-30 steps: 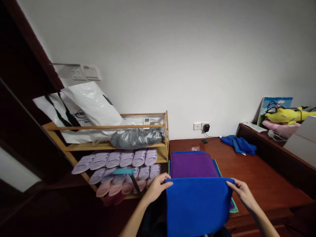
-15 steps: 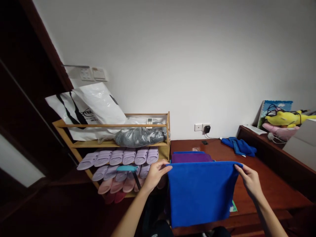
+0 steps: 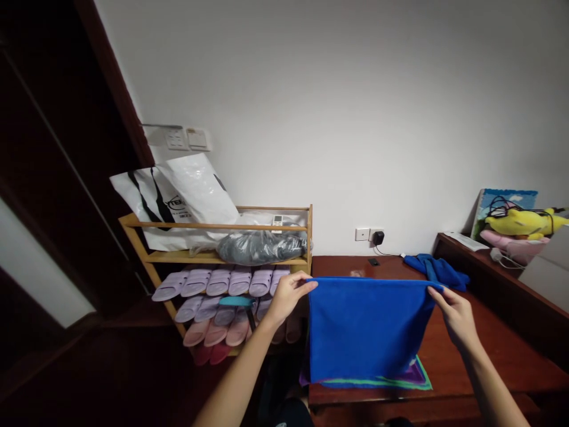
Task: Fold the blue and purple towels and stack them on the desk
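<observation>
A blue cloth (image 3: 364,326) hangs stretched between my two hands above the wooden table (image 3: 489,350). My left hand (image 3: 288,295) pinches its upper left corner, and my right hand (image 3: 453,311) pinches the upper right corner. Below the cloth's lower edge, a stack of cloths (image 3: 400,379) lies on the table, showing purple with a green border. Most of that stack is hidden behind the hanging cloth.
A bamboo shoe rack (image 3: 222,261) with several pale slippers, a grey bundle and white bags stands left of the table. A crumpled blue cloth (image 3: 438,270) lies at the back. A wall socket with a plug (image 3: 373,235) and a yellow plush toy (image 3: 524,220) are farther right.
Both hands have raised the blue cloth higher and farther from me, so it now hides the purple cloth on the stack. The view has shifted slightly left.
</observation>
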